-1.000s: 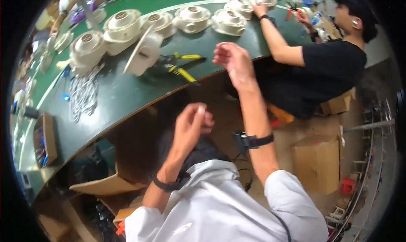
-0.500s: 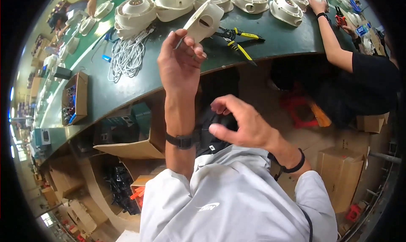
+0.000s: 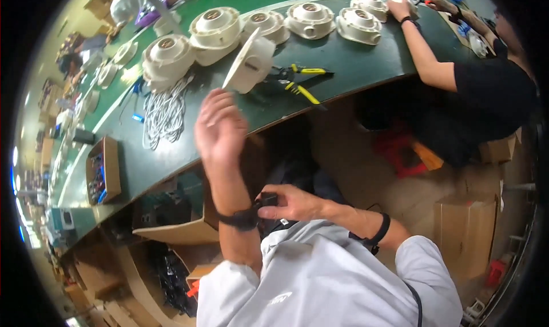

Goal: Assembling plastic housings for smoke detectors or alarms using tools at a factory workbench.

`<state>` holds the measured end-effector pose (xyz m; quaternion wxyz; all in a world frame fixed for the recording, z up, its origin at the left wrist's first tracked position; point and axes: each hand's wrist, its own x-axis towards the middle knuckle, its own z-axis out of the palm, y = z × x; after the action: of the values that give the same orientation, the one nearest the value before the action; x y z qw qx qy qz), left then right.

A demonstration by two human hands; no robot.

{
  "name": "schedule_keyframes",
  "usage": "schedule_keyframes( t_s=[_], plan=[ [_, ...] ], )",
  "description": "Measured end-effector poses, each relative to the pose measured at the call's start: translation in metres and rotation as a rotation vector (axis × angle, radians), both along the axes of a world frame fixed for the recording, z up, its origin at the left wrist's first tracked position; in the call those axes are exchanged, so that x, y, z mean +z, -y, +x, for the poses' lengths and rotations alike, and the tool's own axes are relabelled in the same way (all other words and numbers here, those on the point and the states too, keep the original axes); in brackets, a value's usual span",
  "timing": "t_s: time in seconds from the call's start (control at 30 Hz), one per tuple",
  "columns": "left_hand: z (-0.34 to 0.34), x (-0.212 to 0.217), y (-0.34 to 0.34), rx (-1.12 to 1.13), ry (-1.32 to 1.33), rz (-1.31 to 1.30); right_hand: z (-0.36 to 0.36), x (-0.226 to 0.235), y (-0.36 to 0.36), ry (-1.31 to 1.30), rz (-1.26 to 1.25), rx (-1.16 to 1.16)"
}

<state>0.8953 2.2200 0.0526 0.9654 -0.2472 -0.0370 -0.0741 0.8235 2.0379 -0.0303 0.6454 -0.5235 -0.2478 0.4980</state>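
Observation:
My left hand (image 3: 220, 130) is raised in front of the green bench's (image 3: 366, 70) edge, fingers spread, holding nothing. It is just below a tilted white round housing (image 3: 250, 64) and does not touch it. A black wrist device (image 3: 243, 218) sits on my left wrist. My right hand (image 3: 289, 204) reaches across my chest and pinches that device with its fingertips. A thin black band (image 3: 377, 234) circles my right wrist.
Several white round housings (image 3: 214, 27) line the bench, with yellow-handled pliers (image 3: 300, 81), a white cable bundle (image 3: 166, 112) and a wooden parts box (image 3: 103, 170). A co-worker in black (image 3: 492, 92) works at the right. Cardboard boxes (image 3: 466, 230) stand below the bench.
The view swung over the bench. One second ago both hands were up and apart; my right hand has since come down onto my left wrist, while the left hand stays raised.

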Motion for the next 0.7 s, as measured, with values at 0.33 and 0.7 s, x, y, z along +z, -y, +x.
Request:
schedule_keyframes(
  t_s=[0.33, 0.7],
  plan=[
    [-0.001, -0.005, 0.028, 1.017, -0.473, 1.790, -0.003, 0.027, -0.002, 0.370, -0.169, -0.143],
    [0.024, -0.011, 0.020, 1.522, -0.128, 2.634, 0.019, 0.005, -0.014, 0.131, -0.157, -0.086]
  ],
)
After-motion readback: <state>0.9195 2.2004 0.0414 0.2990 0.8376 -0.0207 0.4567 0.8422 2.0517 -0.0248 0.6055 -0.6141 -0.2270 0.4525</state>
